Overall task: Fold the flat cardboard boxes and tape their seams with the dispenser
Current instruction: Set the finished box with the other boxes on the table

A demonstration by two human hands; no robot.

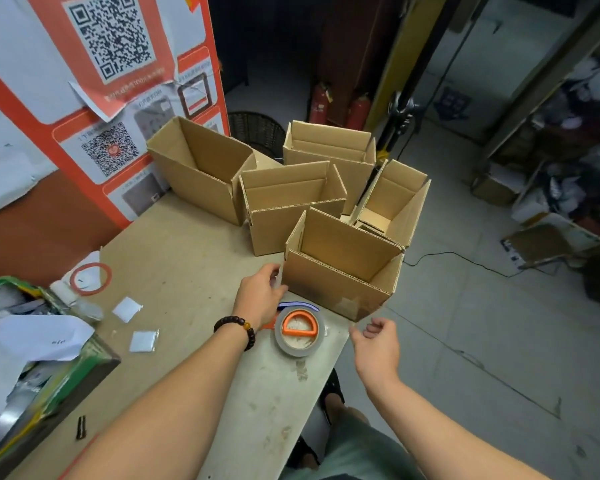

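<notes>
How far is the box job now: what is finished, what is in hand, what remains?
Done: five boxes stand erected on the table. In hand: the left hand touches the nearest box; the right hand hovers empty. The tape dispenser lies unused between them. Left: no flat boxes are visible; the tops are open.

Counting up: 5 cardboard boxes on the table, all folded up w/ tops open: nearest (340, 271), middle (291, 209), back left (201, 171), back right (329, 147), far right (395, 202). 1 tape roll (299, 331) w/ orange dispenser. 2 small white packets (127, 309) (143, 341). 1 orange ring (90, 278). 2 fire extinguishers (321, 103) (359, 112) on floor. 2 hands, left (262, 294), right (378, 344). 1 bead bracelet (238, 329).
</notes>
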